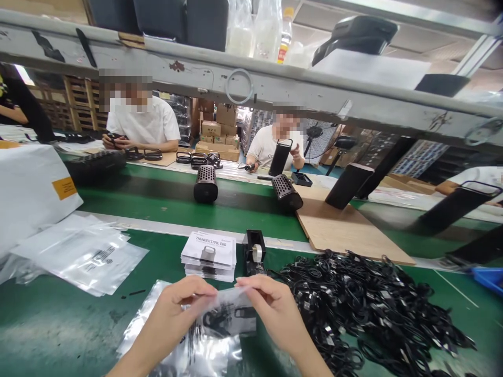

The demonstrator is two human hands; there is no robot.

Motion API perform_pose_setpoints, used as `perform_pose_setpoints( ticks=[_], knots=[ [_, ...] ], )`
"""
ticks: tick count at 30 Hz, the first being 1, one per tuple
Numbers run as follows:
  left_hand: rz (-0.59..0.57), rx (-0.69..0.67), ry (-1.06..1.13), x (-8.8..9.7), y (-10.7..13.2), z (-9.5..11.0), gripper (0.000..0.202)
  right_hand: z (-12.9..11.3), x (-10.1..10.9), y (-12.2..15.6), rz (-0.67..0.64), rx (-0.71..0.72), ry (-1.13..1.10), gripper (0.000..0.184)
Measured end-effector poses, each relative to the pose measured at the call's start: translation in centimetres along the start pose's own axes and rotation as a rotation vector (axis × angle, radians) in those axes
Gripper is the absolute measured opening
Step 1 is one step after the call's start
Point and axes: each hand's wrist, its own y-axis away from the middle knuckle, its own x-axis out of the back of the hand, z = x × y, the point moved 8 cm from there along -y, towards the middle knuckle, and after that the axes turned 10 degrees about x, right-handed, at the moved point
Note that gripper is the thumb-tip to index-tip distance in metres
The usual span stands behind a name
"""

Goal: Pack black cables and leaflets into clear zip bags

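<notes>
Near the table's (58, 324) front edge, both hands (178, 309) (275, 311) pinched a clear bag (230, 314) shut around a black cable (218, 319), apparently mid-bagging; sealing seemed next.

Black cables (369, 303) heap on the green table (58, 324), beside white booklets (209, 251) with black lettering and clear bags (84, 254).

booklet stack (209, 250): top cover is reading "THUNDERTRAIL PRO", sm. line beneath too tiny to read
orange label (64, 188): sitting on white parcel (27, 183) at left, dark print on it, not legible
clear bags (84, 254): black print showing thru plastic, too blurred to read
bag in hands (226, 317): dark print showing, unreadable
cardboard boxes (214, 133): far back, markings too sm. to make out
</notes>
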Motion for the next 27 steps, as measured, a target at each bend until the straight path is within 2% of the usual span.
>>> perform_pose_setpoints(
  ticks=[2, 4, 7, 9, 11, 14, 17, 18, 21, 23, 27],
  knots=[
    [-0.030, -0.014, 0.033, 0.1, 0.1, 0.0, 0.014, -0.3, 0.1, -0.1, -0.043, 0.071, 0.042, 0.027],
    [-0.032, 0.032, 0.161, 0.4, 0.0, -0.6, 0.015, -0.1, 0.2, 0.0, -0.058, 0.123, 0.068, 0.032],
    [-0.043, 0.147, 0.427, 0.0, -0.3, -2.0, 0.040, 0.6, 0.4, 0.4, -0.010, 0.159, 0.056, 0.031],
    [-0.066, 0.216, 0.450, -1.0, -0.4, -2.7, 0.047, 1.1, 0.2, 0.7, 0.014, 0.155, 0.034, 0.028],
    [-0.084, 0.256, 0.336, -2.2, -0.4, -3.1, 0.037, 1.7, 0.2, 1.1, 0.060, 0.088, -0.020, 0.026],
    [-0.083, 0.235, 0.215, -3.1, -0.2, -3.0, 0.028, 2.4, 0.2, 1.7, 0.100, -0.039, -0.046, 0.033],
    [0.018, 0.213, 0.222, -2.5, 0.2, -3.2, 0.026, 2.6, 0.0, 1.8, 0.004, -0.073, 0.066, 0.023],
    [0.064, 0.216, 0.231, -2.1, 0.3, -3.4, 0.026, 2.9, 0.6, 1.7, 0.022, -0.093, 0.099, 0.021],
    [0.173, 0.232, 0.254, -1.0, 0.5, -3.6, 0.027, 3.9, 4.2, 1.2, 0.273, -0.171, 0.282, 0.025],
    [0.196, 0.243, 0.269, -0.7, 0.6, -3.6, 0.028, 4.6, 5.8, 0.5, 0.360, -0.232, 0.380, 0.029],
    [0.201, 0.233, 0.271, -0.6, 0.6, -3.4, 0.029, 6.1, 5.1, -0.8, 0.280, -0.343, 0.219, 0.033]
  ],
)
